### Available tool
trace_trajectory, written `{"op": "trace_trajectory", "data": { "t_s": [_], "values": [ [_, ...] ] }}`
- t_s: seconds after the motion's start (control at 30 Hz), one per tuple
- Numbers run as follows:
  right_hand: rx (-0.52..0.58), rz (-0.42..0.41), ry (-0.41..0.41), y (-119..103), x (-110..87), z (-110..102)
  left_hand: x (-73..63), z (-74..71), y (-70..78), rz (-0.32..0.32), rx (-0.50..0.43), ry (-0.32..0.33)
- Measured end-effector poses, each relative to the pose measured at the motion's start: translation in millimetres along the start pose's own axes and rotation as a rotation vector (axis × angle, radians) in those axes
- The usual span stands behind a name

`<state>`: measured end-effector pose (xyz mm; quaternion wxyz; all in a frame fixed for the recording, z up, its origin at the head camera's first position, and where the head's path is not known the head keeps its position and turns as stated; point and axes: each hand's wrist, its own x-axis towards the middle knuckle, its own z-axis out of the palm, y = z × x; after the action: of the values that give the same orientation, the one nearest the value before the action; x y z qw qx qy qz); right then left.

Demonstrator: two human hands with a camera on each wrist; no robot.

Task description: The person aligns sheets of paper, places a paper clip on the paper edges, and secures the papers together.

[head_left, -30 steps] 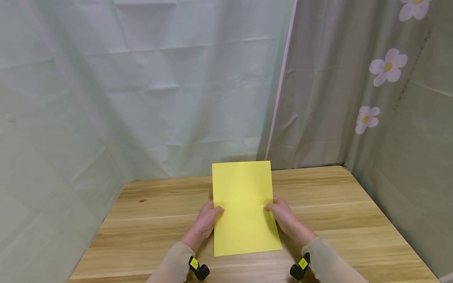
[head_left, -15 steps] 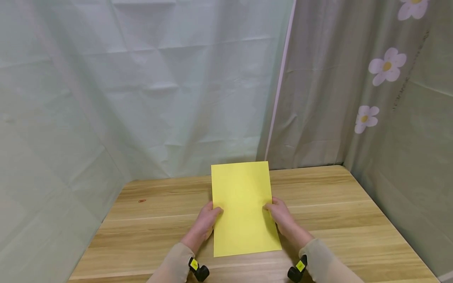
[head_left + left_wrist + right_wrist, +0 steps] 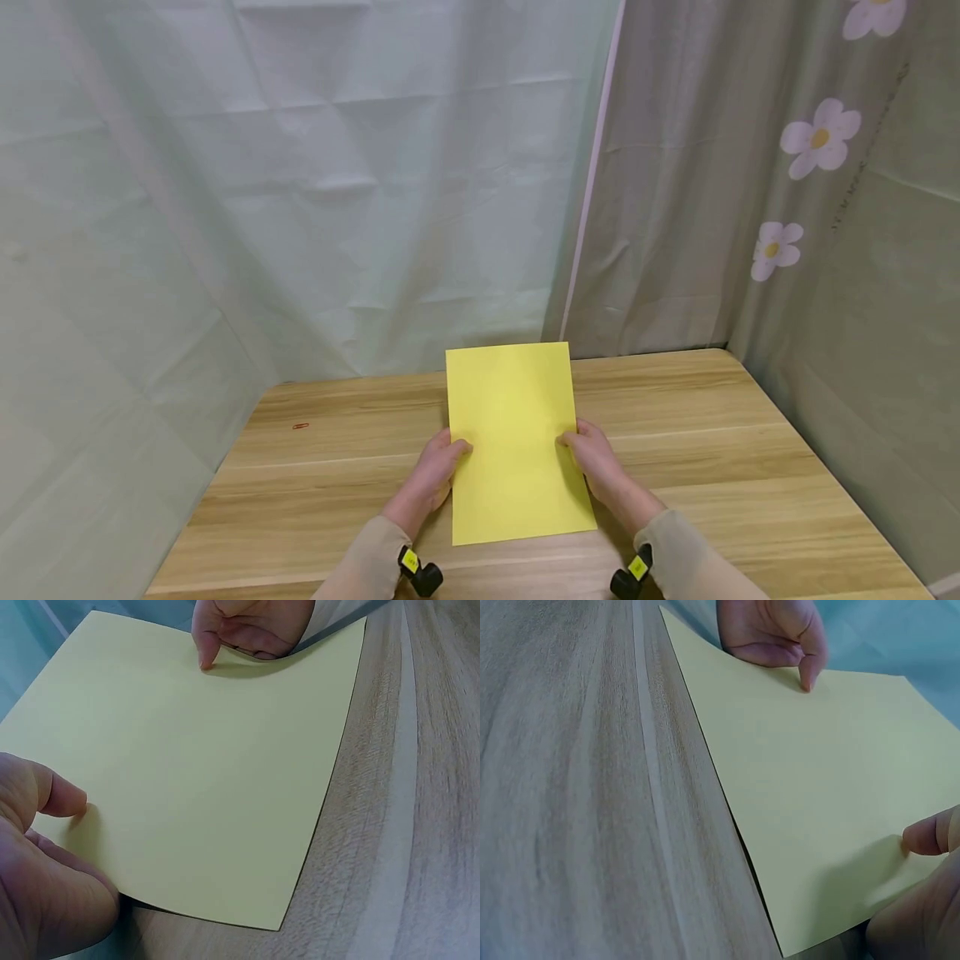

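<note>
Yellow sheet held in 2 hands, flat of any fold

The taking-up looks done: the yellow sheet [image 3: 517,442] is in a person's hands over the middle of the bench [image 3: 337,500], tilted so that its far end overlaps the back edge. The left grip [image 3: 437,467] pinches its left side and the right grip [image 3: 598,460] pinches its right side, both thumbs lying on the upper face. Neither has let go, so release or setting down is not done. No fold, tear or mark shows on the visible face; what else is left, the pictures do not tell. Nor can I tell whether this is 1 sheet or a few, or whether the near edge touches the bench.

The head view alone shows the red paper clip [image 3: 301,426], well apart on the left of the bench, the curtain [image 3: 675,208] with its flowers [image 3: 821,139], and the black device [image 3: 422,575] on the left wrist. The wrist views give what it flattens: the sheet bows, curving up toward the sides, and the left thumb [image 3: 64,793] and right thumb [image 3: 928,834] press tip-first, each beside a shadow. There the yellow looks paler, and most fingers beneath are hidden.
</note>
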<state>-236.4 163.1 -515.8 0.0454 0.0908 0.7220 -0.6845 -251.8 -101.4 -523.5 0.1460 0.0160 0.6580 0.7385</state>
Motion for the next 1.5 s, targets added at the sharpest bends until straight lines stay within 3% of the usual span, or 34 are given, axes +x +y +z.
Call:
{"op": "trace_trajectory", "data": {
  "t_s": [0.33, 0.7, 1.03, 1.33, 1.5],
  "values": [
    [0.049, -0.017, -0.063, 2, -1.3, -2, 1.2, -1.7, -1.2, -0.015, -0.033, -0.017],
    [0.016, -0.042, -0.02, 3, 1.0, 0, 0.8, 0.0, 1.9, -0.008, -0.047, -0.02],
    [0.004, -0.039, -0.028, 2, -3.7, 1, -2.8, -1.9, 4.0, -0.024, -0.047, -0.028],
    [0.017, -0.063, -0.013, 4, -3.2, 2, -11.7, -4.0, 11.6, -0.011, 0.008, 0.008],
    [0.027, -0.072, -0.004, 5, -2.4, 2, -13.9, -13.5, 15.4, 0.043, 0.062, 0.08]
  ]
}}
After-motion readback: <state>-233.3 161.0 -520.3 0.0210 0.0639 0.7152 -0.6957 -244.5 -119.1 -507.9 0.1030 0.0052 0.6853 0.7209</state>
